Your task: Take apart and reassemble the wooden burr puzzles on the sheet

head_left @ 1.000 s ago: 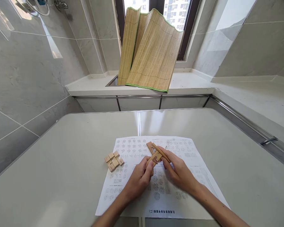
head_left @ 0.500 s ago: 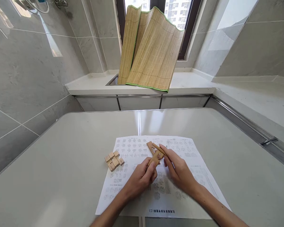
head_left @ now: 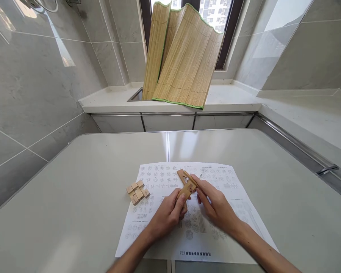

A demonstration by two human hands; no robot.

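Over the printed sheet [head_left: 159, 246], my left hand [head_left: 170, 212] is closed round a flat wooden puzzle piece [head_left: 185, 189]. My right hand [head_left: 214, 199] pinches a slim wooden puzzle piece [head_left: 192, 179] that slants up and to the left. The two pieces cross and touch near my fingertips. A further flat wooden piece with a cut-out [head_left: 181, 174] shows just beyond them; whether it is joined to the others I cannot tell. On the sheet's left edge lies a small block of notched wooden pieces [head_left: 138, 192], apart from both hands.
The sheet, covered in small diagrams, lies on a pale table [head_left: 74, 197] with a seam down its middle. Behind it, a folded bamboo mat [head_left: 184, 60] leans against the window on a white ledge [head_left: 233, 99]. A metal rail [head_left: 295, 142] runs along the right side.
The whole view has shifted very slightly. My hands keep almost the same pose, and the piece in my left hand has turned a little against the slim piece.
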